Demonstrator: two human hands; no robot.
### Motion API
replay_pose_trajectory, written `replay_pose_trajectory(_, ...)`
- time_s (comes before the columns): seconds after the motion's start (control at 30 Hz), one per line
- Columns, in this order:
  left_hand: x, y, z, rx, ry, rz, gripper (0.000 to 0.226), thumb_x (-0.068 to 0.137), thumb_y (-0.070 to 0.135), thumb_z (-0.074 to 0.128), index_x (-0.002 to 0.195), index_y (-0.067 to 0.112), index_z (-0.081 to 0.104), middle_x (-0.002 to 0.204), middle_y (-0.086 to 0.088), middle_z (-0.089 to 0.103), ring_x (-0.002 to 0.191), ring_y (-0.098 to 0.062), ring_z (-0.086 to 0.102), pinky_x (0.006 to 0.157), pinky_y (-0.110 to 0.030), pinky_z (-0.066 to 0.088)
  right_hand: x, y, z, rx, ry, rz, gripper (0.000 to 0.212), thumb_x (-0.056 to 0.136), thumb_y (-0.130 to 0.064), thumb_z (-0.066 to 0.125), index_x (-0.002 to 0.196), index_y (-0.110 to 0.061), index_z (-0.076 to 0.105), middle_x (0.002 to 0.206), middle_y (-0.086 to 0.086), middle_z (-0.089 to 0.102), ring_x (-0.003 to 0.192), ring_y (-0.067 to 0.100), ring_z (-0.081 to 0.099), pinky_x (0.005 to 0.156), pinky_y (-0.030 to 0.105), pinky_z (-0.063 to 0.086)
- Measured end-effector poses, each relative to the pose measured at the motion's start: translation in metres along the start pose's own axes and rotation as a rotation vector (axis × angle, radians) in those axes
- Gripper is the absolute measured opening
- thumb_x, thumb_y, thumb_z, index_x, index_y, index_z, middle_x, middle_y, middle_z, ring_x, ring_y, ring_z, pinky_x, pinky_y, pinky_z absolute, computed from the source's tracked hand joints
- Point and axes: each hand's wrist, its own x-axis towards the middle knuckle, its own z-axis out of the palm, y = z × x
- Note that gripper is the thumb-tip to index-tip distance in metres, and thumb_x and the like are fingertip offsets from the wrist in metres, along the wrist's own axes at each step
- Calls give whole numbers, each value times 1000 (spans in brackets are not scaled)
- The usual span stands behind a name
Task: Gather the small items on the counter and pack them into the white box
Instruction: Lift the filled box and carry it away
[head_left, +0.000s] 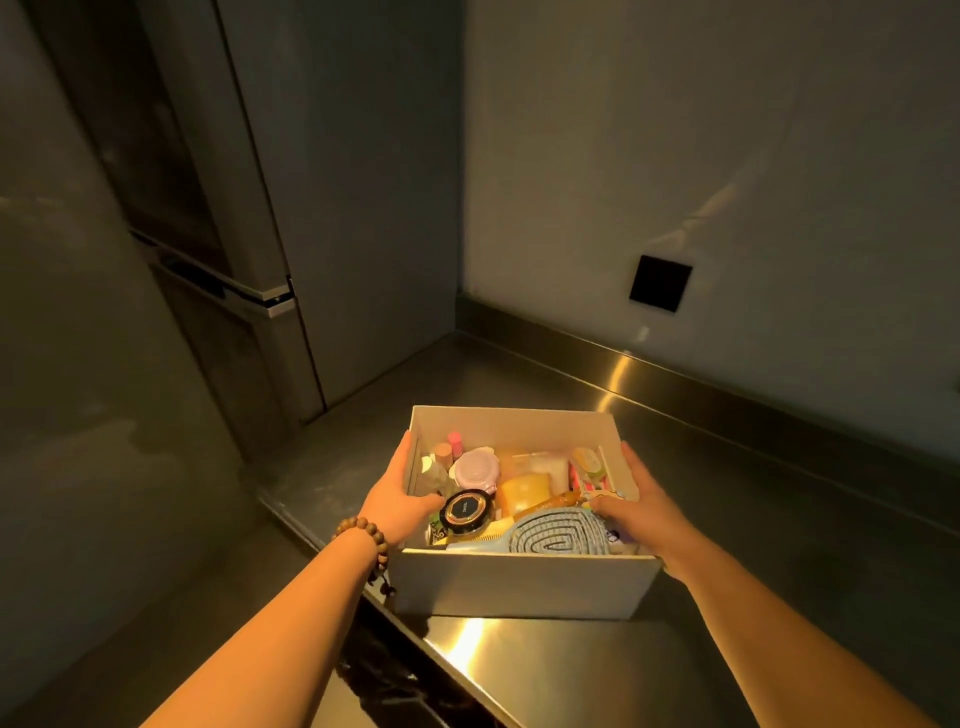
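White box (519, 582) sits on the steel counter (727, 493) near its left edge — rectangular, matte card-like walls, open top. Left hand (400, 493) grips the left wall, thumb hooked over the rim into the box, fingers down the outside. Right hand (631, 506) grips the right wall the same way, thumb tip inside near the brush.

Inside, packed tight: pale blue hairbrush (558, 535) with a ribbed spiral face at the front, round black compact (466, 512) with a shiny gold ring beside the left thumb, round lilac case (475, 467) behind it, amber translucent block (522, 492) in the middle, small bottles and a pink-capped tube (456, 441) in the back left corner, striped pink packets (587, 475) at right. Labels too small to read.

Wooden bead bracelet (363, 540) on the left wrist. Counter is brushed metal, glossy highlights, low upstand at the back. Black square wall plate (660, 283) on the pale wall. Tall grey fridge (249, 208) at left — smooth doors.
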Motion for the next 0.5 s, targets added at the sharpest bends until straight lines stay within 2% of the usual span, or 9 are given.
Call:
replay_pose_trajectory(0.1, -11, -2, 1, -28, -18, 0, 97, 76, 18, 72, 145, 39, 7, 146, 2, 32, 109, -9, 42, 91, -33, 44, -18, 6, 2, 40, 28, 15, 72, 84, -15, 70, 115, -64, 27, 103, -15, 61, 81, 9, 72, 56, 26, 57)
replay_pose_trajectory(0.13, -15, -3, 2, -36, -22, 0, 97, 76, 17, 72, 145, 39, 8, 145, 2, 32, 108, -8, 41, 91, -34, 43, -24, 8, 3, 49, 31, 18, 73, 83, -16, 71, 118, -63, 27, 103, -15, 62, 82, 8, 72, 55, 26, 56)
replay_pose_trajectory(0.23, -30, -7, 3, -50, -21, 7, 93, 79, 14, 70, 144, 40, 9, 147, 3, 30, 104, -3, 39, 76, -18, 44, -41, 10, 6, 39, 19, 6, 71, 82, -24, 73, 124, -60, 30, 107, -16, 63, 85, 7, 71, 57, 25, 56)
replay_pose_trajectory(0.37, -56, -18, -3, -60, -5, 14, 92, 78, 15, 71, 143, 42, 11, 144, 5, 32, 92, 4, 45, 58, -7, 42, -57, 8, 16, 41, -24, -32, 54, 82, -24, 73, 111, -58, 42, 103, -16, 64, 84, 2, 70, 56, 22, 55)
replay_pose_trajectory(0.5, -86, -25, -15, -36, 65, -29, 96, 78, 19, 72, 144, 41, 7, 147, 4, 28, 101, 0, 39, 65, -8, 37, -61, 1, 29, 33, -126, -58, 53, 84, -20, 71, 116, -51, 42, 106, -16, 61, 83, 2, 69, 56, 21, 54)
